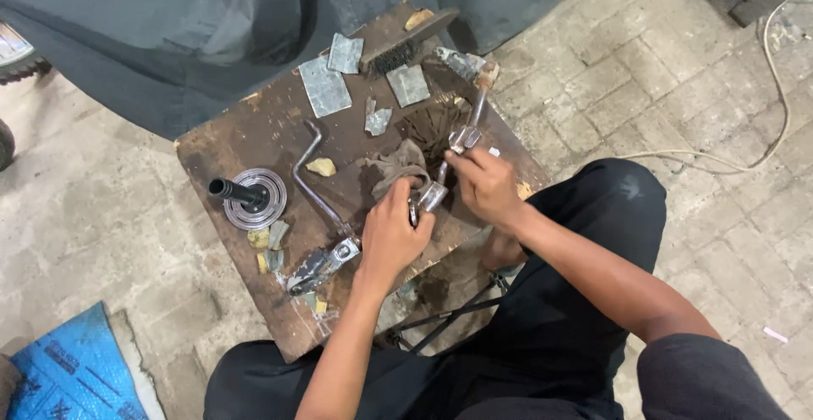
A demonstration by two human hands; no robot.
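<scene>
My left hand (394,232) grips the lower end of a bent metal lever (470,128) together with a dirty brown rag (398,164). The lever runs up and away to a worn rubber-capped end near the board's far edge. Fingers of my right hand (484,185) close on the lever's shiny middle joint, just right of the left hand. Both hands work over a stained wooden board (254,128) that serves as a low table.
A second cranked lever (315,185) lies left of my hands. A round metal disc with a black shaft (252,197) stands at the board's left. Sandpaper pieces (324,86) and a wire brush (405,46) lie at the far side. Dark cloth hangs behind; a white cable crosses the brick floor.
</scene>
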